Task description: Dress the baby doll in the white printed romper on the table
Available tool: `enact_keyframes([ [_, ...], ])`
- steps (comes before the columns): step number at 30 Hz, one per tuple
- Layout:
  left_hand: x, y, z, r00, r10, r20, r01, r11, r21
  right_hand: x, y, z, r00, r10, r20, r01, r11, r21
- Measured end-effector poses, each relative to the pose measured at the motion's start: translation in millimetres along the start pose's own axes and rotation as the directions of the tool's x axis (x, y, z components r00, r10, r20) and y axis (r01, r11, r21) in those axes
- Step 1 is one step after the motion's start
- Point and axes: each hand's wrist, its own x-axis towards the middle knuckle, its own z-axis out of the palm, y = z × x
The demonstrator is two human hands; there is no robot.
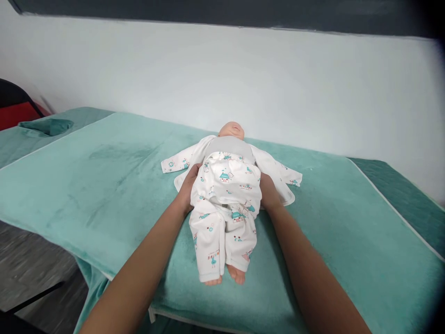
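A baby doll (231, 131) lies on its back in the middle of the table, head away from me and bare feet towards me. It wears white printed trousers (225, 185), pulled up to the waist over a grey torso. A white printed top (181, 157) is spread beneath it, open at the front, with its sleeves out to both sides. My left hand (189, 189) grips the trousers at the left of the doll's hips. On the opposite side, my right hand (269, 191) holds them too. Most fingers of both hands are hidden behind the cloth.
A green plush cover (104, 185) drapes the table and hangs over its front edge. Behind stands a white wall (222, 74) with a dark band on top. At the far left are a red and black object (17, 113) and a bunched green cloth (47, 126).
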Motion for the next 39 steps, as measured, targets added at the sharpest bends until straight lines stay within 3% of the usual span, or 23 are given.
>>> enact_keyframes([
  [6,7,-18,-1.8,0.968,0.239,-0.082,-0.230,0.967,0.111,-6,-1,-2,0.972,-0.073,-0.222,0.090,0.994,0.067],
  [9,7,-20,-1.6,0.938,0.335,-0.088,-0.313,0.929,0.198,-3,-7,-6,0.969,-0.157,-0.191,0.185,0.973,0.137],
  [12,8,-16,-2.3,0.908,0.415,-0.051,-0.379,0.869,0.318,8,-17,-10,0.957,-0.281,-0.066,0.287,0.949,0.133],
  [16,17,-7,-6.5,0.921,0.388,-0.041,-0.322,0.815,0.481,27,-33,-14,0.940,-0.313,0.133,0.310,0.950,0.043],
  [19,29,1,-8.3,0.924,0.378,-0.062,-0.284,0.785,0.550,40,-35,-14,0.920,-0.336,0.201,0.343,0.940,0.001],
  [22,44,10,-6.0,0.932,0.354,-0.082,-0.246,0.778,0.578,55,-18,-10,0.940,-0.328,0.091,0.329,0.944,0.001],
  [25,61,19,-0.9,0.950,0.307,-0.058,-0.215,0.776,0.592,70,9,-3,0.982,-0.157,-0.109,0.164,0.985,0.056],
  [29,78,26,3.5,0.977,0.198,0.077,-0.202,0.750,0.630,77,28,8,0.970,0.016,-0.244,0.036,0.978,0.206],
  [32,80,31,1.6,0.984,0.116,0.139,-0.179,0.732,0.658,70,21,10,0.977,-0.022,-0.211,0.061,0.981,0.184],
  [35,76,35,-4.0,0.978,0.085,0.192,-0.194,0.718,0.669,64,10,8,0.978,-0.137,-0.159,0.166,0.967,0.191],
  [39,80,37,-9.9,0.926,0.213,0.312,-0.373,0.646,0.666,68,5,5,0.944,-0.309,-0.116,0.325,0.932,0.161],
])
